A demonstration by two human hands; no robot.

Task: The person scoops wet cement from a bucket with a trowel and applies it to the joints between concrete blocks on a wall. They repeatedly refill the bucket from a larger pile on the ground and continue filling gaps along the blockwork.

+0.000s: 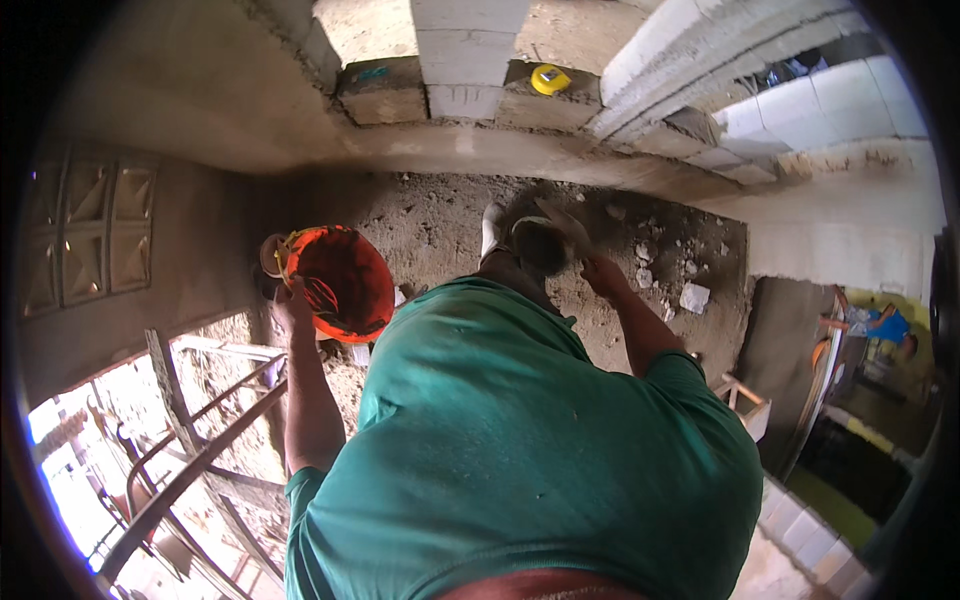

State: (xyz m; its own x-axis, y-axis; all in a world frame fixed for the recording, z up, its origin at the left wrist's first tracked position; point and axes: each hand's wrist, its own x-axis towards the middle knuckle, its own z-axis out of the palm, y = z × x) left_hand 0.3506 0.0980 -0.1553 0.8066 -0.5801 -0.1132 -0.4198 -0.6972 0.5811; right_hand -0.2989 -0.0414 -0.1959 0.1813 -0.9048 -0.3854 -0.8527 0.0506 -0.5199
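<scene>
Left hand (292, 300) at nine o'clock of the view, grip closed on the rim of the round orange plastic bucket (345, 283), which hangs over the dirt floor (440, 225). A tangle of cord or wire lies inside the bucket, too small to read clearly. Right hand (598, 272) at about two o'clock from the green shirt (520, 450), fingers wrapped tight around the handle of a tool (545, 240) with a dark, blurred head; what kind of tool, I cannot tell. Up at twelve o'clock, a small round yellow tape measure (550, 79) sits on the grey block ledge (470, 90), with a scrap of blue-green marking on the block to its left. Pale rubble chunks (693, 297) lie scattered on the dirt at three o'clock of the tool. Metal scaffold bars (190, 440) run at seven o'clock.
</scene>
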